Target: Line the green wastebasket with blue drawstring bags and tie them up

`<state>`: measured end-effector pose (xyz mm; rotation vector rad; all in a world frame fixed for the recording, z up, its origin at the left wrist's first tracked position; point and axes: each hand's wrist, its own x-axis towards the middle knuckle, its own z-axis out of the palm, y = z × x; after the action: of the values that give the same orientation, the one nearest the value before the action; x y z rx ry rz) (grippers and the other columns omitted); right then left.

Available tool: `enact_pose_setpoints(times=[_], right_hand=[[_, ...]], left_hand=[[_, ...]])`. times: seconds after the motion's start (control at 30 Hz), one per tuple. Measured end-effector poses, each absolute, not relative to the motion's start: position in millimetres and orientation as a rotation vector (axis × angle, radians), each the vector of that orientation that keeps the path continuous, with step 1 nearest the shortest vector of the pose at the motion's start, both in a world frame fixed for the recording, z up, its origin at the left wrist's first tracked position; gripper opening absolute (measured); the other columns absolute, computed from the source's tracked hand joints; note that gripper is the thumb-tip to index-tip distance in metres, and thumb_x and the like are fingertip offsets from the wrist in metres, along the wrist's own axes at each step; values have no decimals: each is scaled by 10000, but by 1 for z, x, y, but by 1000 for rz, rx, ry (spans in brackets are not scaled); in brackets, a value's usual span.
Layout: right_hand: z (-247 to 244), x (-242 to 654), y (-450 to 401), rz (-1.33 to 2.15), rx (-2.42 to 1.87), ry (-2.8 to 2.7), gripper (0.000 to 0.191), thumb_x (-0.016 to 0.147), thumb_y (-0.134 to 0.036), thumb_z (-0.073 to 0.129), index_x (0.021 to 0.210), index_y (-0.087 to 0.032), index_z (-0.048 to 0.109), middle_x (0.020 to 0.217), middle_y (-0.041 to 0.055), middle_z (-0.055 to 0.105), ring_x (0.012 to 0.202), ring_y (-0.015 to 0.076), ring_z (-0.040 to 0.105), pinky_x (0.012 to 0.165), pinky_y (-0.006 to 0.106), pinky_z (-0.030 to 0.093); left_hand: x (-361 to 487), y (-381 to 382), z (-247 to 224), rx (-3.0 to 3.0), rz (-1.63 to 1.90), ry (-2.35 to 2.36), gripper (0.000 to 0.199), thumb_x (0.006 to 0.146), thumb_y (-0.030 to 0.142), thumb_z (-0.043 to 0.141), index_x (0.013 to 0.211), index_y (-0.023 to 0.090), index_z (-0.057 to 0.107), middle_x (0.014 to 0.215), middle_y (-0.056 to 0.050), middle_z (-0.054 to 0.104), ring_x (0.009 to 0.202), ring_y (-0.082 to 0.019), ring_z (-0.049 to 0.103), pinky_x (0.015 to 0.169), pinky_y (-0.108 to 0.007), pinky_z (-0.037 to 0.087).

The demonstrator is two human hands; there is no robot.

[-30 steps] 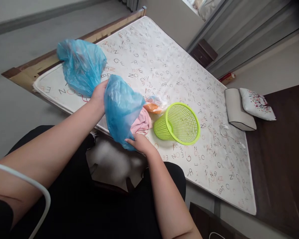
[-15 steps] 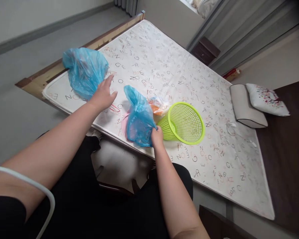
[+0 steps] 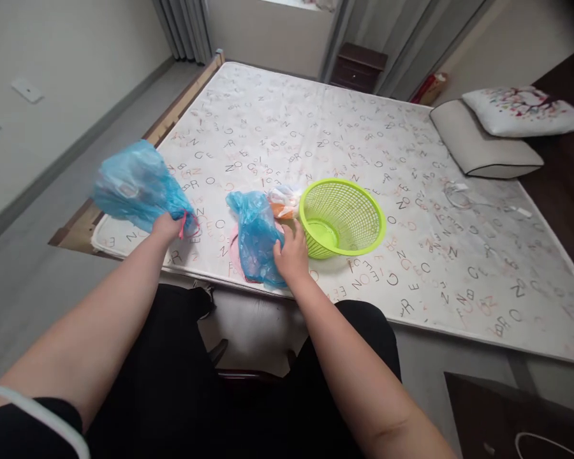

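My left hand (image 3: 165, 231) grips the gathered neck of a large, filled blue plastic bag (image 3: 138, 182), close to its red drawstring (image 3: 184, 223). That bag lies at the left corner of the mattress. My right hand (image 3: 294, 255) is open, its fingers apart, at the right side of a smaller blue plastic bag (image 3: 258, 233). Something pink (image 3: 242, 268) shows from under the smaller bag. Just right of my right hand stands a lime-green mesh basket (image 3: 344, 217), with nothing seen inside. A clear bag with orange and white contents (image 3: 284, 201) lies behind my fingertips, against the basket.
The white, letter-printed mattress (image 3: 411, 287) lies on a wooden bed frame (image 3: 191, 95). A beige pillow (image 3: 483, 143) and a flowered cushion (image 3: 526, 111) sit at the right. A coiled cable (image 3: 459, 194) lies near them. A dark nightstand (image 3: 358, 67) stands beyond the bed.
My left hand has moved from open beside the large bag to gripping its neck. My right hand has let go of the smaller bag's edge and opened. The view has tilted.
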<state>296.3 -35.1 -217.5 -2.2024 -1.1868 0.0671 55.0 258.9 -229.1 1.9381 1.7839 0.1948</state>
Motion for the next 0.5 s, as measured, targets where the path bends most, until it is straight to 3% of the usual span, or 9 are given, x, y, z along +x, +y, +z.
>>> enact_pose_setpoints(times=[0.1, 0.2, 0.3, 0.5], right_hand=[[-210, 296, -35, -30, -2094, -1208, 426, 930, -223, 480, 1334, -140, 587, 1519, 186, 385, 1425, 312, 373, 1156, 497, 364], [-203, 293, -35, 17, -1929, -1235, 344, 960, -267, 479, 1251, -151, 620, 1369, 175, 504, 1332, 265, 464, 1132, 431, 393], [-195, 291, -38, 179, -1751, -1244, 300, 1004, -365, 463, 1155, -171, 635, 1197, 136, 592, 1173, 216, 560, 1043, 353, 454], [-186, 284, -40, 541, -1561, -1141, 284, 969, -480, 548, 971, -215, 650, 979, 31, 668, 902, 156, 600, 864, 296, 489]], left_hand=[[82, 232, -203, 1808, 458, 1665, 373, 749, 400, 761, 995, 141, 654, 859, -78, 681, 799, -252, 653, 748, -352, 515], [98, 186, -181, 1543, 516, 1253, 443, 727, 470, 805, 996, 145, 669, 871, -50, 685, 738, -167, 629, 704, -276, 514], [105, 139, -167, 1293, 341, 942, 460, 716, 532, 819, 972, 162, 723, 910, -67, 714, 768, -165, 638, 688, -254, 520], [129, 109, -158, 1291, 108, 779, 367, 636, 401, 893, 906, 186, 768, 770, -48, 704, 622, -146, 598, 556, -234, 466]])
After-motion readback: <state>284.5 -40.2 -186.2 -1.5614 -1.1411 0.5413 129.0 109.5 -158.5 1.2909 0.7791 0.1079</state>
